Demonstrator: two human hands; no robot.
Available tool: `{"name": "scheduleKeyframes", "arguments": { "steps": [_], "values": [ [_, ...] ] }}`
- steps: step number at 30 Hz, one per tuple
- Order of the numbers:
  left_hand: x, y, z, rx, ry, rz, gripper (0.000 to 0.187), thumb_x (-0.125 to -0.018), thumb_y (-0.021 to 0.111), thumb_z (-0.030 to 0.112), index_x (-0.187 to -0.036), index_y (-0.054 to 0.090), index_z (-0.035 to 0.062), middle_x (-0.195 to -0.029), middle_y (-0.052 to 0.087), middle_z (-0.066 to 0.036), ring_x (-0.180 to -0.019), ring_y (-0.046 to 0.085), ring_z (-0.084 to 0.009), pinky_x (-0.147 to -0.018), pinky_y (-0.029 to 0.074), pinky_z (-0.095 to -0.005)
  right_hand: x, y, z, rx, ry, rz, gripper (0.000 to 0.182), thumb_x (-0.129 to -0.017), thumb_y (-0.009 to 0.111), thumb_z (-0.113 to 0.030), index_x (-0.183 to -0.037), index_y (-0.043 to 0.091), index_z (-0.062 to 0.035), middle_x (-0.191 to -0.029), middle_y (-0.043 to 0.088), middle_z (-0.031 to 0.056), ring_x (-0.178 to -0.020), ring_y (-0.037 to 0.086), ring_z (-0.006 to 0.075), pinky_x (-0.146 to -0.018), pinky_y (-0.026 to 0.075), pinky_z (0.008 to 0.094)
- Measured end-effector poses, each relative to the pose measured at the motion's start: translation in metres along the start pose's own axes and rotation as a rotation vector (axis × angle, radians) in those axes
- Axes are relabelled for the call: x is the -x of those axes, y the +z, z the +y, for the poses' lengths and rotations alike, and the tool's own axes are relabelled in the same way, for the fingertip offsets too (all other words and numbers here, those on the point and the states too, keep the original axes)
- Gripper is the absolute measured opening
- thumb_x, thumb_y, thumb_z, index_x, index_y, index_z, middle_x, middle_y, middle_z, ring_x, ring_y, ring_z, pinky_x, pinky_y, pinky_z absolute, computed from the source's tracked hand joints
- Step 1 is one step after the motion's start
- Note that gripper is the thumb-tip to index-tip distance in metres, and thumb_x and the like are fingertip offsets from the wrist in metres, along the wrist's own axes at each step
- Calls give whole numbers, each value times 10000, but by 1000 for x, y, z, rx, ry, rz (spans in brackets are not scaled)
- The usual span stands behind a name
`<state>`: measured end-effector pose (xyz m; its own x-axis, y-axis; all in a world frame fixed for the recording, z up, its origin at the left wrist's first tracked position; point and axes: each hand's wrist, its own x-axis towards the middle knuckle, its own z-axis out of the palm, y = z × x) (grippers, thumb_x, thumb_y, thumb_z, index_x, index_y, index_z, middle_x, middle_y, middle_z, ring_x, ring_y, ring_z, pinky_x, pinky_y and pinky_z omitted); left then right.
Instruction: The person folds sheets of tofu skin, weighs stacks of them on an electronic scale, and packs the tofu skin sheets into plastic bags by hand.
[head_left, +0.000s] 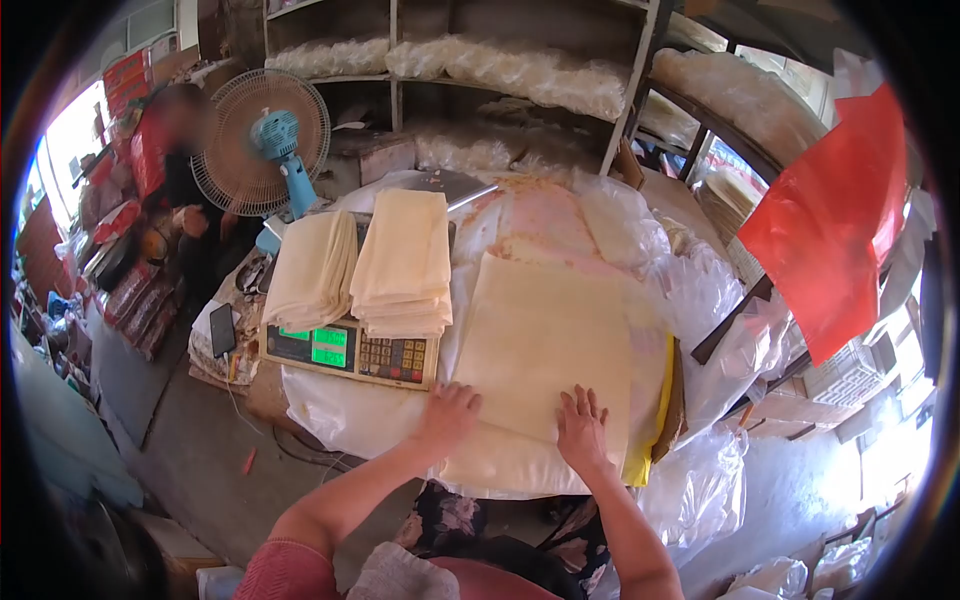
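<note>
A large, thin cream-coloured sheet (pixel 545 340) lies spread on the table in front of me, with a fold line across its lower part. My left hand (pixel 447 418) is at its left edge, somewhat blurred, fingers stretched out. At the right, my right hand (pixel 583 425) rests on the sheet with its fingers apart. Left of the sheet stands a digital scale (pixel 400 360) with green lit displays. On the scale are two stacks of folded cream sheets, a left stack (pixel 315 265) and a right stack (pixel 403 260).
A fan (pixel 262 140) stands behind the scale; a phone (pixel 222 330) lies to its left. Another person (pixel 185 200) is at the far left. Shelves (pixel 395 80) with plastic-wrapped goods line the back. A red plastic sheet (pixel 830 225) hangs at the right.
</note>
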<state>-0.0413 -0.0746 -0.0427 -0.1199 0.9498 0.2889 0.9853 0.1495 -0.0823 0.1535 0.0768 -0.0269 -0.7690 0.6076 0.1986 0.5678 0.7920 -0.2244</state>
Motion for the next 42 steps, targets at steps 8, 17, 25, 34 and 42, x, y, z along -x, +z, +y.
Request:
{"name": "scheduleKeyframes", "arguments": {
  "steps": [8, 17, 25, 34, 42],
  "values": [
    [-20, -72, 31, 632, -216, 607, 554, -671, 704, 19, -1172, 471, 60, -1095, 547, -126, -1074, 531, -297, -982, 356, -402, -9, -70, -44, -185, -234, 133, 510, -703, 536, 15, -1207, 500, -51, -1095, 604, 157, -1082, 549, 303, -927, 406, 486],
    [28, -21, -3, 886, -200, 400, 676, -732, 739, 151, -1292, 388, 11, -1380, 344, -202, -1287, 364, -269, -1015, 345, -368, 55, -33, 37, -564, -363, 39, 321, -703, 626, -26, -1023, 630, -43, -948, 637, 113, -964, 591, 302, -839, 454, 391],
    [-3, -4, 19, 626, -300, 179, 561, -785, 662, 309, -1243, 479, 42, -1276, 427, -192, -1213, 398, -343, -1019, 317, -437, 16, -31, 39, -367, 532, -240, 475, -784, 654, -219, -1196, 531, -17, -993, 640, 191, -911, 609, 347, -806, 473, 345],
    [-8, -7, 8, 225, 79, -81, 578, -731, 658, 379, -1181, 523, 44, -1261, 460, -189, -1190, 429, -329, -1046, 267, -473, 16, -60, 25, -14, -189, -272, 779, -715, 727, -300, -1361, 357, -69, -1443, 279, 169, -1358, 213, 324, -1092, 208, 446],
    [-21, -40, -16, 1003, -335, -273, 433, -754, 666, 327, -1092, 553, 82, -1189, 535, -143, -989, 584, -258, -930, 402, -407, 29, -59, 63, -542, 235, -222, 363, -850, 570, -362, -1053, 588, -62, -1011, 606, 204, -999, 561, 358, -844, 441, 390]
  ]
}}
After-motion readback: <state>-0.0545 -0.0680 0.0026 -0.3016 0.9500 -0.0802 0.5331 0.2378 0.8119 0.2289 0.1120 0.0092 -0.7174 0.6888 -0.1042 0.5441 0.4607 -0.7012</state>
